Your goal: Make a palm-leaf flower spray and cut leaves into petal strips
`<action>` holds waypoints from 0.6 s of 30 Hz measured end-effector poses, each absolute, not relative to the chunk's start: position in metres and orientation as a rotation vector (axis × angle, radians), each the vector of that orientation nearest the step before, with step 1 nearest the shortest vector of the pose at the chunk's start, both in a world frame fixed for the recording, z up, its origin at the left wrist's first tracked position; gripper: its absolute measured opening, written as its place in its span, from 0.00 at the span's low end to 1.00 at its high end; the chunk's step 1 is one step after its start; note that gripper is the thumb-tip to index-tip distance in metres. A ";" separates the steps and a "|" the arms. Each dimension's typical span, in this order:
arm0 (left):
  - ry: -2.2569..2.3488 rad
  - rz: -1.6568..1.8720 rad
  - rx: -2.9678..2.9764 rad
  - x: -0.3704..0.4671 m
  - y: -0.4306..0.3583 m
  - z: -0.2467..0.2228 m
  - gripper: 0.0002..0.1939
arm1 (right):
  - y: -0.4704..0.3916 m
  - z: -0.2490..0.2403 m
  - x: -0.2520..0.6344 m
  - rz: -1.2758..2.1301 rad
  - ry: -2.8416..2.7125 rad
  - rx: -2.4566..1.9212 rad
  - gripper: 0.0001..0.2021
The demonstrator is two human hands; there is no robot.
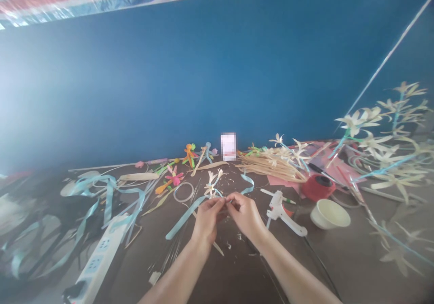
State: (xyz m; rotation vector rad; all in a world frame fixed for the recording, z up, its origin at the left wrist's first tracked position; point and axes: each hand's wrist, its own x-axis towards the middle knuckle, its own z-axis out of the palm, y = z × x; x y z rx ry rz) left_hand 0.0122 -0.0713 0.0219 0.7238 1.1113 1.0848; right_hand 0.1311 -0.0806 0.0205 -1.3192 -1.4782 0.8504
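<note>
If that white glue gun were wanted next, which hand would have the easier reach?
Probably the right hand: the white glue gun lies just to its right, while the left hand would have to reach across.

smooth ribbon [185,218], plastic glue gun [285,216]

Single cam, head-worn; looks fwd & down from above the wearer's forearms [179,272], which enter at btm edge. L hand [208,216] and R hand [247,213] sit just below ctr, close range. Lower half approx. = worktop [135,258], seen obliquely from near side; upper half mostly blue panel [203,78] behind, faced nearly head-on. Slight roll: panel's top edge climbs L to R. V. wide angle, outer edges stretched & blurry; ht. squeezed.
</note>
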 end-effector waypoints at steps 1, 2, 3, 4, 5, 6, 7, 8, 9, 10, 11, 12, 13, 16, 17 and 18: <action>1.102 1.093 0.720 0.012 -0.071 0.020 0.13 | -0.079 0.020 0.131 0.856 -1.478 -1.330 0.07; 1.093 1.101 0.718 0.012 -0.070 0.018 0.13 | -0.078 0.019 0.130 0.867 -1.478 -1.340 0.07; 1.083 1.107 0.718 0.012 -0.069 0.016 0.13 | -0.077 0.019 0.130 0.880 -1.476 -1.346 0.07; 1.074 1.113 0.721 0.012 -0.069 0.014 0.12 | -0.076 0.018 0.129 0.895 -1.475 -1.347 0.08; 1.070 1.123 0.725 0.012 -0.068 0.013 0.12 | -0.074 0.018 0.128 0.913 -1.472 -1.344 0.08; 1.067 1.139 0.732 0.013 -0.068 0.013 0.12 | -0.073 0.018 0.127 0.932 -1.467 -1.337 0.08; 1.068 1.158 0.738 0.014 -0.068 0.013 0.12 | -0.073 0.017 0.126 0.947 -1.463 -1.331 0.08; 1.072 1.180 0.746 0.015 -0.067 0.013 0.11 | -0.072 0.017 0.125 0.958 -1.461 -1.326 0.07; 1.081 1.202 0.757 0.015 -0.066 0.014 0.11 | -0.072 0.017 0.125 0.959 -1.460 -1.326 0.07; 1.094 1.220 0.773 0.016 -0.065 0.015 0.11 | -0.073 0.017 0.124 0.947 -1.461 -1.329 0.07; 1.112 1.234 0.796 0.017 -0.064 0.015 0.11 | -0.073 0.017 0.124 0.920 -1.466 -1.336 0.07; 1.135 1.245 0.822 0.017 -0.063 0.016 0.11 | -0.074 0.017 0.124 0.882 -1.479 -1.348 0.07; 1.161 1.255 0.848 0.017 -0.062 0.017 0.11 | -0.075 0.018 0.124 0.838 -1.500 -1.363 0.06; 1.222 1.274 0.906 0.016 -0.059 0.017 0.11 | -0.077 0.021 0.125 0.727 -1.576 -1.412 0.06; 1.238 1.279 0.918 0.015 -0.058 0.017 0.11 | -0.078 0.022 0.125 0.718 -1.592 -1.418 0.06; 1.252 1.282 0.932 0.015 -0.058 0.017 0.11 | -0.078 0.023 0.124 0.725 -1.593 -1.418 0.07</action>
